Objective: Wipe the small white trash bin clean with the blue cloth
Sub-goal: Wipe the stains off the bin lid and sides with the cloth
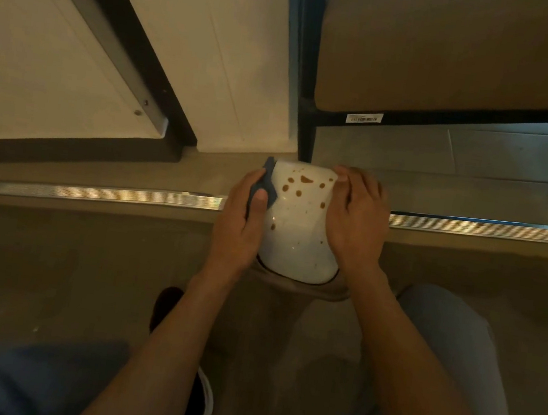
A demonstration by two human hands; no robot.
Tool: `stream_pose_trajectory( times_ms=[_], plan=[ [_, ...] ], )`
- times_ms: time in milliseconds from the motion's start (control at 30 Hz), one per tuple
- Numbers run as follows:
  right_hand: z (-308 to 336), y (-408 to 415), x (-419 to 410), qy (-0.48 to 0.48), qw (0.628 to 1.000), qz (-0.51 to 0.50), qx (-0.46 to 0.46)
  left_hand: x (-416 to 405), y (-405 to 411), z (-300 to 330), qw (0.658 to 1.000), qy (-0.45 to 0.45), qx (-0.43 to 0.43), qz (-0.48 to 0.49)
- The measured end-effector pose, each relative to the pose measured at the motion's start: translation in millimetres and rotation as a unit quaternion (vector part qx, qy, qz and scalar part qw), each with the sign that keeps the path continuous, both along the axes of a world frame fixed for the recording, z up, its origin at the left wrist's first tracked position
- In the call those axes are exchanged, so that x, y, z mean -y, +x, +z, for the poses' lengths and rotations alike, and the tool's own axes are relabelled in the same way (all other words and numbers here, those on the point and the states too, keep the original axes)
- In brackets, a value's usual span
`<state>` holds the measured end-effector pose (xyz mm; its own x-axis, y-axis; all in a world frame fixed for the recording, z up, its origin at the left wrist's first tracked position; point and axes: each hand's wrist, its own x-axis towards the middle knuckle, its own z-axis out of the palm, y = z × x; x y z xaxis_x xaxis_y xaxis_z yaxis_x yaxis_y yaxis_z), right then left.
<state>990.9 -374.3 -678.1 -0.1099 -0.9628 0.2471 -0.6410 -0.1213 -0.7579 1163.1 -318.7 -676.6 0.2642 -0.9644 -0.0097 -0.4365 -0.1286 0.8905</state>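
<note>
A small white trash bin (297,231) lies tipped on its side between my hands, with its base pointing away from me. Several brown spots mark its upper side, most of them near the far end. My left hand (241,224) holds the bin's left flank and pinches a blue cloth (266,182) against it under the thumb. My right hand (356,217) cups the bin's right side, fingers curled over the far edge. The bin's opening faces me and is mostly hidden.
A metal floor strip (95,190) runs left to right under the bin. A black table leg (307,125) stands just beyond it, with white panels (216,45) at the left. My knees (450,332) and a dark shoe (163,307) are below.
</note>
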Motion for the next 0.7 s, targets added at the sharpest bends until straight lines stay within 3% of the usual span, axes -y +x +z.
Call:
stream_pose_trajectory(
  times_ms=[200, 533, 700],
  plan=[
    [0.1, 1.9, 0.0, -0.003, 1.000, -0.009, 0.006, 59.0, 3.3, 34.2, 0.995, 0.088, 0.009, -0.038],
    [4.3, 3.0, -2.1, 0.008, 1.000, -0.020, 0.010, -34.4, -8.9, -9.5, 1.000, -0.016, -0.013, -0.014],
    [6.1, 2.1, -3.7, 0.012, 1.000, -0.015, 0.019, 14.0, -4.3, 13.8, 1.000, 0.026, -0.004, 0.004]
  ],
)
